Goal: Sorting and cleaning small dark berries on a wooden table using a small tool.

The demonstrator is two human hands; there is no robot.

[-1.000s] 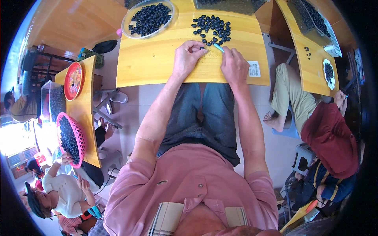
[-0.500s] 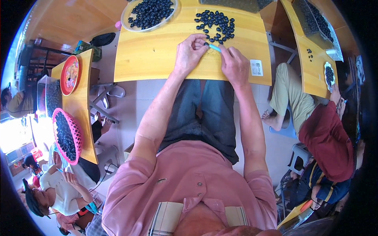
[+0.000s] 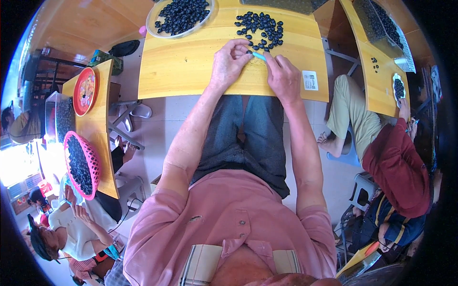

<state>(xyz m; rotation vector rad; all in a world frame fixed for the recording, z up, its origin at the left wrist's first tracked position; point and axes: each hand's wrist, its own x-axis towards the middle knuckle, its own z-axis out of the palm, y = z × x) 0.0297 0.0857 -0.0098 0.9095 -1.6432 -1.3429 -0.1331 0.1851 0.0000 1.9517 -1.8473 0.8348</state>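
My left hand [image 3: 230, 62] pinches a small round dark berry-like piece [image 3: 249, 52] between thumb and fingers, over the wooden table [image 3: 191, 71]. In my right hand [image 3: 282, 76] is a slim light-blue tool [image 3: 258, 56], its far end at the dark piece. Fingers partly cover the tool, and its tip is too small to make out. Just beyond both hands lies a loose cluster of the same dark pieces [image 3: 260, 24]. A clear round tub [image 3: 210, 19] full of them stands at the back left.
A white printed card [image 3: 310, 80] lies right of my right hand. On the left table are a red round tray [image 3: 78, 112] and a pink basket [image 3: 98, 168] of dark pieces. People sit at both side tables; the right one has a small white dish [image 3: 395, 77].
The light-blue tool tilts and shifts slightly at the dark piece. My hands stay nearly in place. The person at the left now has both hands raised close together.
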